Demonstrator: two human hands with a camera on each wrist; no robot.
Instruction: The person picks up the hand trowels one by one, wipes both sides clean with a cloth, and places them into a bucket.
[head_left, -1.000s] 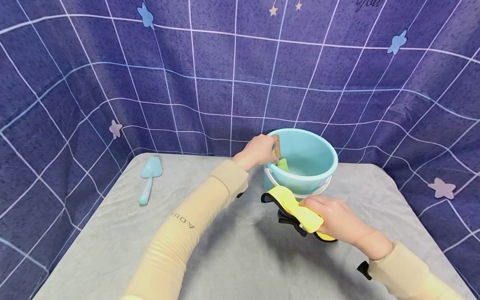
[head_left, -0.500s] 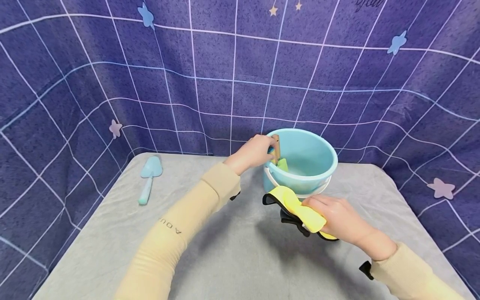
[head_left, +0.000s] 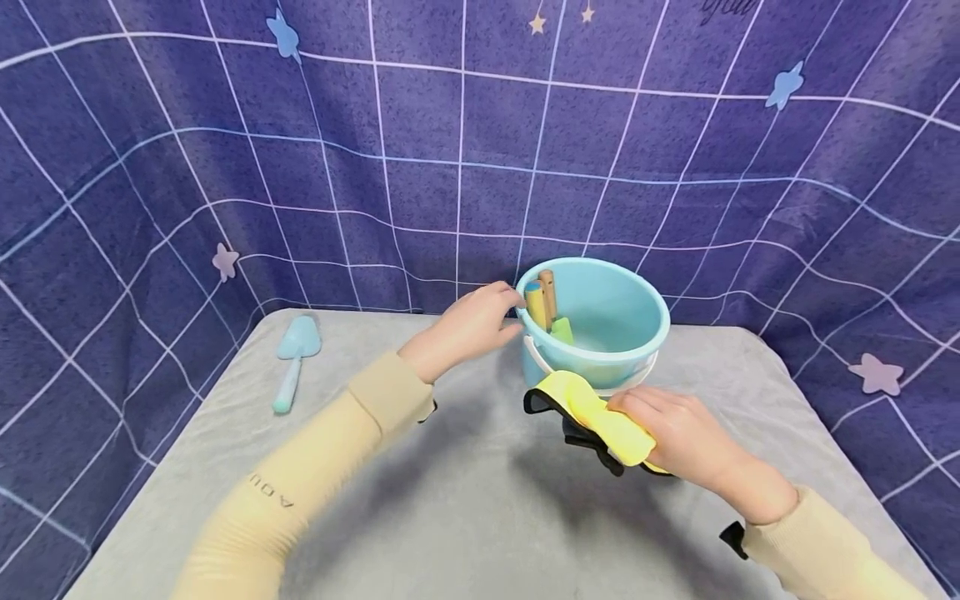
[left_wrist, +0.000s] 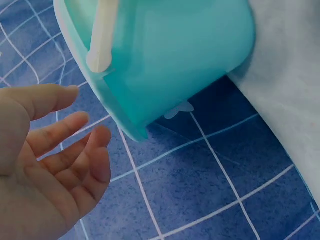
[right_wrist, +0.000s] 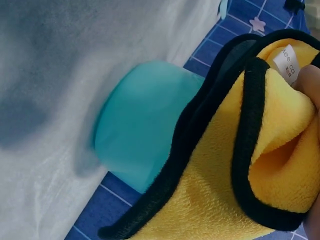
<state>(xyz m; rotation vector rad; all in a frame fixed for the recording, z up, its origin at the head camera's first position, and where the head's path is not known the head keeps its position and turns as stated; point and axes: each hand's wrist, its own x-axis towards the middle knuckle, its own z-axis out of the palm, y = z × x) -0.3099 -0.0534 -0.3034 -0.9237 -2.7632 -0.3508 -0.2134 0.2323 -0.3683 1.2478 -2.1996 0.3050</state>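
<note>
My left hand is just left of the light blue bucket, fingers loosely bent and holding nothing. In the left wrist view its fingers lie near the bucket's rim. Two handles, a yellow one with a blue end and a wooden one, lean inside the bucket's left wall. A green piece lies below them. In front of the bucket my right hand grips a bunched yellow cloth with black edging. A white tag shows on the cloth in the right wrist view.
A light blue hand trowel with a pale green handle lies at the far left of the grey-covered table. A dark blue gridded curtain with stars hangs behind and on both sides. The bucket's white bail hangs down.
My left hand has let go of the yellow handle inside the bucket and moved out to the left, past the rim. My right hand stays nearly still with the cloth.
</note>
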